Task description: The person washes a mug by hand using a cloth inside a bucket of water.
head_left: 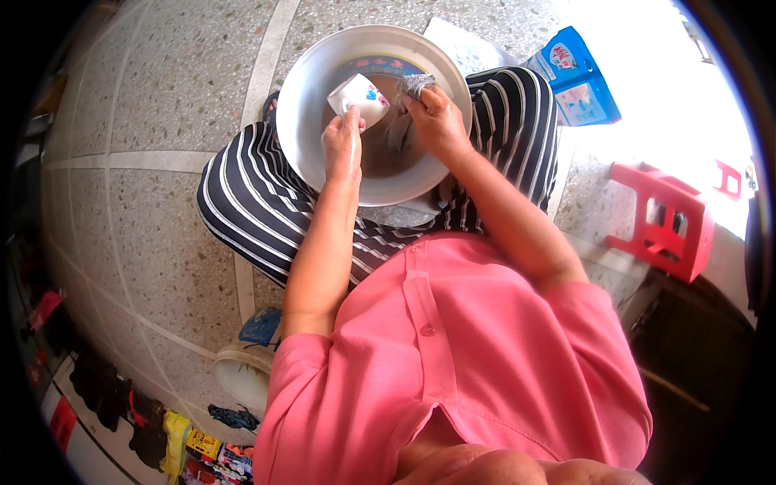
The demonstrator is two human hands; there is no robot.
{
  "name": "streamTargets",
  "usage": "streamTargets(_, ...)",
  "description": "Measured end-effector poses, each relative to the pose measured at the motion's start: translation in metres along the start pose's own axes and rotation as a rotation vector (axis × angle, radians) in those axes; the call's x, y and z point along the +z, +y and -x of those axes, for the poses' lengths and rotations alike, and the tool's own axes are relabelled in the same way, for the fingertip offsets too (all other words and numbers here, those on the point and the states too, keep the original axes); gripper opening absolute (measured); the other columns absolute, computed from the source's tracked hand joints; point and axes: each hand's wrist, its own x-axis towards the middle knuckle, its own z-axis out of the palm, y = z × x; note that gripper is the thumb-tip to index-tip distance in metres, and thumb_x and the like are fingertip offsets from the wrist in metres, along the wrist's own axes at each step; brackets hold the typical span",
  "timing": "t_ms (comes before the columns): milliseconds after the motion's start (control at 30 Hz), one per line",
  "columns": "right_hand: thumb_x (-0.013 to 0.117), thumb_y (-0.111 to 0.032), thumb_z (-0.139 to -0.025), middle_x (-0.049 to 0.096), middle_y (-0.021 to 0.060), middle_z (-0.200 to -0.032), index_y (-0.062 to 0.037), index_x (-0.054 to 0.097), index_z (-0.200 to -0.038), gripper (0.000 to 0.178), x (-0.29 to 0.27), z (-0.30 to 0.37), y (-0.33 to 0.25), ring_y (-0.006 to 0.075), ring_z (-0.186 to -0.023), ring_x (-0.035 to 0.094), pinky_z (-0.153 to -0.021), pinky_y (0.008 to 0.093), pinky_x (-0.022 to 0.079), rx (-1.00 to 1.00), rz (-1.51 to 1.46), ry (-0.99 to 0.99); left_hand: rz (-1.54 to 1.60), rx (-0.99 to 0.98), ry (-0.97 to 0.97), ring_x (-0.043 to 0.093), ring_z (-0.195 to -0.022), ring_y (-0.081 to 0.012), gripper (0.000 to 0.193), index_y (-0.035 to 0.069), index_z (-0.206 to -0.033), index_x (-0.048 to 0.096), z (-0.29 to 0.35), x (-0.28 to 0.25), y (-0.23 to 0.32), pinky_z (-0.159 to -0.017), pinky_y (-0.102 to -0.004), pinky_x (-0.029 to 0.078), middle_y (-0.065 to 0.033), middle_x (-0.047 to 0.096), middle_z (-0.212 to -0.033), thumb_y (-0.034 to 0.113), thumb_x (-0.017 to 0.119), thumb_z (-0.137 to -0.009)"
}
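Head view: white flowered mug (362,97), tilted over a pale basin (295,109), left hand (343,144) closed at its handle; right hand (436,121) clenched round grey cloth (414,85), just beside it. Seemingly a washing step; next move calls for cloth against mug, handle steady.

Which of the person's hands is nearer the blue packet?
Right. The right hand, gripping a grey cloth, is left of the blue packet; the left hand, holding the white cup, is farther left.

Both bare forearms (322,250) reach forward and converge, the left grip (343,144) pinched, the right grip (439,123) curled with bent fingers.
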Motion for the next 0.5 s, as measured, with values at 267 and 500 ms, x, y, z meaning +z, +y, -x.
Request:
streamTargets(267,0.058,-0.012,-0.082,0.061,0.0137,-0.077,-0.0033,0.062,-0.083,0.009,0.009,0.000,-0.010,0.0277,-0.070,0.058,-0.067,0.0355,0.045,0.379,-0.699,-0.085,-0.067,0.010,-0.051,0.048,-0.067,-0.0081,0.028,0.000,-0.074,0.061,0.007,0.010,0.002,-0.063,-0.0239,0.038,-0.0004,0.056,-0.070,0.026,0.059,-0.085)
streamTargets(500,0.060,-0.009,-0.076,0.062,0.0074,-0.091,-0.0094,0.065,-0.084,0.010,0.018,0.005,0.004,0.0346,-0.094,0.055,-0.080,0.0424,0.046,-0.403,0.023,-0.021,-0.090,0.146,-0.197,0.054,-0.065,-0.0107,0.022,-0.004,-0.077,0.062,0.006,0.010,-0.011,-0.062,-0.0258,0.044,-0.0038,0.059,-0.072,0.016,0.054,-0.083)
